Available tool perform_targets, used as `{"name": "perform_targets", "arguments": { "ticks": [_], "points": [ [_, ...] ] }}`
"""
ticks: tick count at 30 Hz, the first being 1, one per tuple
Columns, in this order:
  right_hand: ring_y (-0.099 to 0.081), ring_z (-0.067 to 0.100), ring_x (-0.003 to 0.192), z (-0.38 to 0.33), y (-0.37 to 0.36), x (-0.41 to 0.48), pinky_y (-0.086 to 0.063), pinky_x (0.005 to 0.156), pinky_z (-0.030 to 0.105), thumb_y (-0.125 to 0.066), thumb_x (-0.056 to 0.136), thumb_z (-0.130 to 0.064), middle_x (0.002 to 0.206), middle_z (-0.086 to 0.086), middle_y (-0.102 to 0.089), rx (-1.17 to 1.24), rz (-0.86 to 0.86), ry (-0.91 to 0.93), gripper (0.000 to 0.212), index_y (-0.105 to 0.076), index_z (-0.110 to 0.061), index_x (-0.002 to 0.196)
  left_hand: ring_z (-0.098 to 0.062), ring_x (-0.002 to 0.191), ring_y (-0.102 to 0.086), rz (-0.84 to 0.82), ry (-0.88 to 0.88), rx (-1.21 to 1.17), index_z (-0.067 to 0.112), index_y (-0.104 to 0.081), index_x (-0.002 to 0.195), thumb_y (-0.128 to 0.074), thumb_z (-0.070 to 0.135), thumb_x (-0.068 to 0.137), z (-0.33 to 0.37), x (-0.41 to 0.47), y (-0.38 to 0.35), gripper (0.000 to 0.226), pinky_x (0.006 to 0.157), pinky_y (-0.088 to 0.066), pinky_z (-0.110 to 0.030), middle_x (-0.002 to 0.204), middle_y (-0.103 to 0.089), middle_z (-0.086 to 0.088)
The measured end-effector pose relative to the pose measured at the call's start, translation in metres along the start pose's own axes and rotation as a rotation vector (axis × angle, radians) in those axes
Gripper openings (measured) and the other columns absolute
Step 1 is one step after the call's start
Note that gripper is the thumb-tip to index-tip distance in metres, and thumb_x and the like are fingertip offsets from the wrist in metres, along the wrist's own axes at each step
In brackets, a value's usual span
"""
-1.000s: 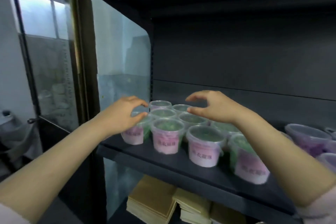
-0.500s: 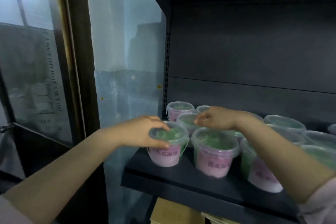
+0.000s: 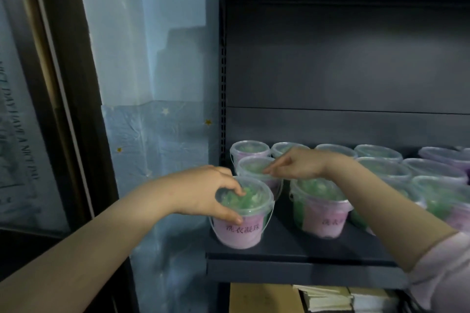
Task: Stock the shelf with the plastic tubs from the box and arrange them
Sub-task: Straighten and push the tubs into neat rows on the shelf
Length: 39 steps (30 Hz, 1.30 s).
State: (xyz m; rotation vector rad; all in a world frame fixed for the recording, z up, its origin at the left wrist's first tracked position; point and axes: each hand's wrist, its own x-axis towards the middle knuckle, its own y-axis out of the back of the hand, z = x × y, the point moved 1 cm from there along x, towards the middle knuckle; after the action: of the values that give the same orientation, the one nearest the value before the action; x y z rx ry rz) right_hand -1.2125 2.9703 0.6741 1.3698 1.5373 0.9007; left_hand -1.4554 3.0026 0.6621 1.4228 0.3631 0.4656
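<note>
Several clear plastic tubs with pink labels and green contents stand in rows on a dark shelf (image 3: 292,251). My left hand (image 3: 206,192) grips the lid and side of the front-left tub (image 3: 250,221) at the shelf's left corner. My right hand (image 3: 296,164) reaches across with fingers together, fingertips touching the lid of the second tub (image 3: 251,166) behind it. Another front tub (image 3: 321,213) sits under my right forearm. Tubs with purple contents (image 3: 447,156) stand at the far right.
The shelf's black back panel (image 3: 343,71) and upright post (image 3: 222,84) bound the space; an upper shelf hangs overhead. Left of the unit is a pale blue wall (image 3: 157,122) and a glass door frame (image 3: 66,84). Flat cardboard and paper stacks (image 3: 318,297) lie on the lower level.
My view shifted left and closer to the shelf. My left hand closed on the front-left tub, and my right hand dropped from hovering onto the lid behind it.
</note>
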Motion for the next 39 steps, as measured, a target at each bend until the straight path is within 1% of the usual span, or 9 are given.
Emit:
{"name": "perform_targets", "arguments": {
  "ticks": [4,8,14,17,20,24,26,31,39],
  "points": [
    [-0.051,0.007,0.124,0.000,-0.002,0.005,-0.038,0.109,0.032,-0.056,0.086,-0.055,0.133,-0.017,-0.057,0.019,0.060,-0.047,0.043,-0.069,-0.031,0.118,-0.002,0.114,-0.040,0.035,-0.012,-0.024,0.043,-0.056,0.123,-0.065,0.069,0.071,-0.006,-0.001,-0.006,0.059,0.098,-0.035,-0.023,0.122,-0.048,0.026],
    [-0.049,0.007,0.124,0.000,-0.006,0.000,-0.038,0.108,0.033,-0.054,0.073,-0.071,0.132,-0.022,-0.055,0.074,0.094,-0.078,0.054,-0.068,-0.040,0.115,-0.004,0.116,-0.041,0.063,-0.022,-0.061,0.043,-0.057,0.123,-0.063,0.071,0.070,-0.006,-0.003,-0.009,0.060,0.103,-0.036,-0.028,0.121,-0.047,0.028],
    [-0.055,0.000,0.114,0.007,-0.002,-0.039,-0.040,0.091,0.018,-0.055,0.091,-0.049,0.124,-0.022,-0.061,0.125,0.277,0.023,0.033,-0.066,-0.037,0.120,-0.002,0.126,-0.034,0.149,-0.043,-0.166,0.047,-0.053,0.129,-0.062,0.069,0.071,-0.001,-0.010,-0.024,0.062,0.109,-0.026,-0.023,0.134,-0.046,0.024],
    [-0.059,-0.006,0.105,0.027,0.003,-0.073,-0.043,0.101,0.024,-0.062,0.088,-0.046,0.115,-0.024,-0.066,0.003,0.205,-0.011,0.027,-0.071,-0.036,0.111,-0.003,0.127,-0.035,0.183,-0.042,-0.184,0.048,-0.053,0.127,-0.056,0.076,0.067,0.005,-0.009,-0.029,0.066,0.110,-0.027,-0.026,0.136,-0.047,0.024],
    [-0.053,-0.008,0.110,0.042,-0.002,-0.098,-0.038,0.102,0.022,-0.066,0.079,-0.058,0.126,-0.037,-0.053,-0.065,0.085,-0.070,0.038,-0.061,-0.053,0.116,-0.004,0.125,-0.039,0.172,-0.048,-0.196,0.047,-0.055,0.124,-0.054,0.079,0.064,0.013,-0.005,-0.028,0.068,0.109,-0.033,-0.035,0.133,-0.051,0.023],
    [-0.041,-0.028,0.097,0.048,-0.006,-0.108,-0.030,0.084,0.001,-0.068,0.083,-0.049,0.128,-0.044,-0.043,-0.117,0.101,-0.036,0.042,-0.056,-0.054,0.123,-0.006,0.126,-0.039,0.154,-0.057,-0.159,0.045,-0.056,0.124,-0.059,0.072,0.070,0.024,0.005,-0.026,0.060,0.109,-0.033,-0.034,0.134,-0.051,0.021],
    [-0.038,-0.032,0.094,0.048,-0.005,-0.110,-0.028,0.081,-0.001,-0.070,0.082,-0.046,0.126,-0.045,-0.045,-0.100,0.104,-0.024,0.041,-0.059,-0.052,0.121,-0.005,0.127,-0.040,0.159,-0.063,-0.154,0.043,-0.057,0.124,-0.060,0.070,0.071,0.029,0.008,-0.026,0.060,0.109,-0.034,-0.034,0.134,-0.052,0.019],
    [-0.041,-0.024,0.105,0.044,-0.008,-0.118,-0.029,0.102,0.018,-0.074,0.078,-0.043,0.117,-0.043,-0.047,-0.025,0.118,-0.023,0.038,-0.064,-0.048,0.114,-0.007,0.126,-0.043,0.178,-0.045,-0.110,0.040,-0.056,0.125,-0.058,0.071,0.072,0.034,0.010,-0.028,0.061,0.107,-0.037,-0.035,0.136,-0.052,0.017],
    [-0.048,-0.003,0.116,0.031,-0.012,-0.129,-0.031,0.099,0.021,-0.076,0.076,-0.043,0.125,-0.031,-0.052,-0.027,0.137,-0.059,0.039,-0.067,-0.042,0.114,-0.013,0.128,-0.043,0.157,0.005,-0.078,0.041,-0.056,0.124,-0.059,0.071,0.072,0.034,0.010,-0.025,0.060,0.107,-0.036,-0.037,0.138,-0.051,0.015]
  ]
}}
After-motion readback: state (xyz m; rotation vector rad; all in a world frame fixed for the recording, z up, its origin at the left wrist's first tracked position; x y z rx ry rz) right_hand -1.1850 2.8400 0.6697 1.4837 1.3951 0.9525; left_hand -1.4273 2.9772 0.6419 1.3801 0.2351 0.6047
